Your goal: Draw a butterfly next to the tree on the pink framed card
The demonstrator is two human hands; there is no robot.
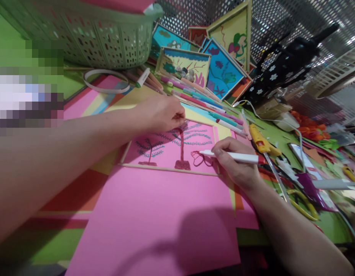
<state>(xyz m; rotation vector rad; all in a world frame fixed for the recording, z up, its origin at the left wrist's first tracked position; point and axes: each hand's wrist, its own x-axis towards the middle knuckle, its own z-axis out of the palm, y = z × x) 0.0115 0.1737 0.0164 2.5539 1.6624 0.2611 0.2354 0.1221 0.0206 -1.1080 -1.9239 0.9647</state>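
Note:
A pink sheet of paper (154, 214) lies before me, with a thin wooden stick frame (166, 169) on its upper part. Inside the frame are drawn a brown-trunked tree (182, 147) with green fronds, a smaller plant (150, 153) and a dark red outlined shape (202, 159). My right hand (237, 163) grips a white marker (237, 156) with a red end; its tip meets the outlined shape. My left hand (158, 113) rests at the frame's top edge, fingers curled; whether they pinch anything is hidden.
Several markers (206, 101) lie behind the frame. Small framed pictures (223, 71) lean at the back beside a green basket (108, 38). On the right are a yellow glue gun (259, 138), yellow-handled scissors (304, 205) and a black flowered umbrella (278, 69). A white ring (105, 90) lies left.

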